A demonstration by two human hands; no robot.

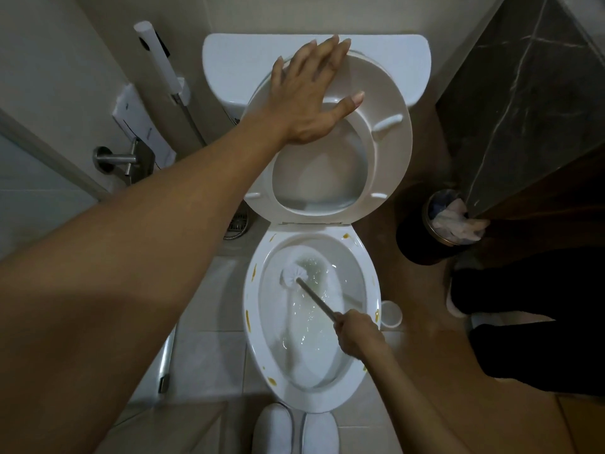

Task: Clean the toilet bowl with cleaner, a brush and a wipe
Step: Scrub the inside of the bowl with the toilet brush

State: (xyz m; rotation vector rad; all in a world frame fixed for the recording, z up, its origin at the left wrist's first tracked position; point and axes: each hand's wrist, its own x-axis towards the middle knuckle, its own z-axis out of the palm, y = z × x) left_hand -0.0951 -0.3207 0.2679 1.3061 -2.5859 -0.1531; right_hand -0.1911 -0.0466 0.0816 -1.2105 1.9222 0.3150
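Head view, looking straight down. My left hand [307, 93] lies flat on the raised toilet seat [389, 149], fingers [330, 54] straight and spread, tips reaching the cistern [235, 60]. My right hand [358, 332] is wrapped round the brush handle [316, 299], fingers clamped on it, over the right side of the toilet bowl [366, 263]. The brush head [292, 276] sits inside the bowl toward its back left, at the water's edge; the water looks foamy. Yellow-brown spots [248, 317] dot the rim. A small white round holder [391, 313] stands on the floor just right of the bowl. A dark bin [422, 244] with a liner stands further right. White slippers [294, 427] show at the bowl's front. A bidet sprayer [160, 57] hangs on the left wall.
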